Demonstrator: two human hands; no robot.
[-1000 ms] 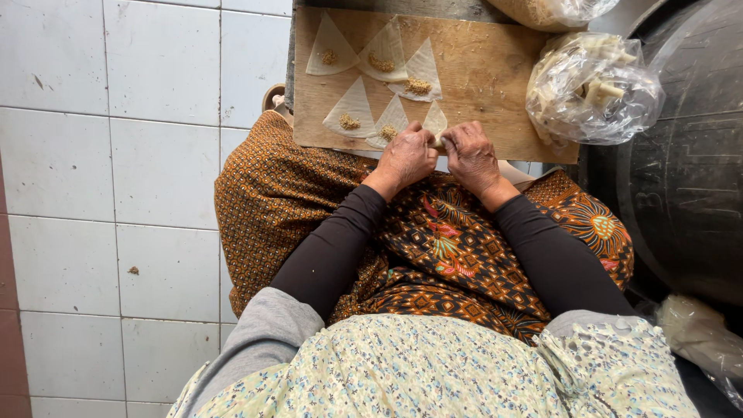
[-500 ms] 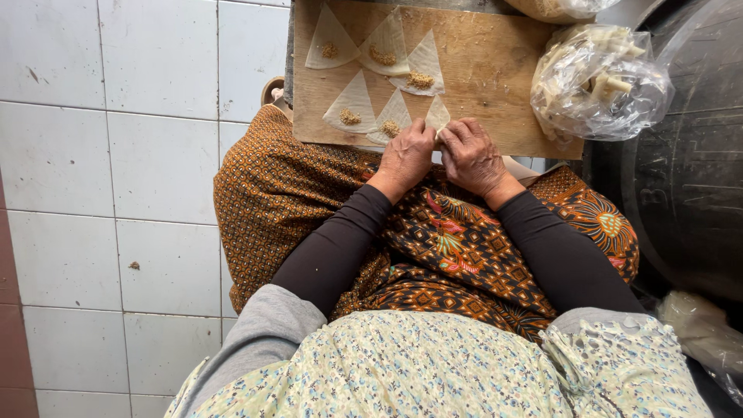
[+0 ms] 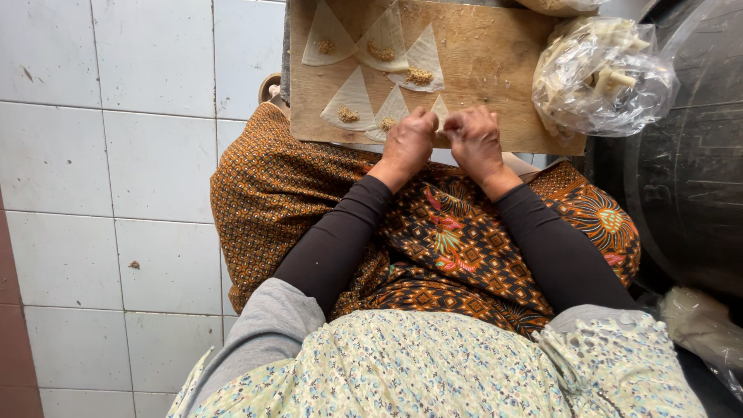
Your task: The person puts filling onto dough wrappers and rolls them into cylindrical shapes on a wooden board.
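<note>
Wooden board (image 3: 495, 70) edge: both hands, left hand (image 3: 409, 143), right hand (image 3: 476, 139), pinch a wrapper (image 3: 439, 108).

Brown batik skirt (image 3: 433, 232), pale wrappers (image 3: 352, 101), white tiles (image 3: 147, 162).

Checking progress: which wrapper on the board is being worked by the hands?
The wrapper at the board's near edge, pinched between left hand and right hand; the other five lie flat and untouched, filling showing.

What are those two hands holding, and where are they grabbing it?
Both the left hand and right hand pinch one thin triangular wrapper at its lower edge, over the wooden board.
</note>
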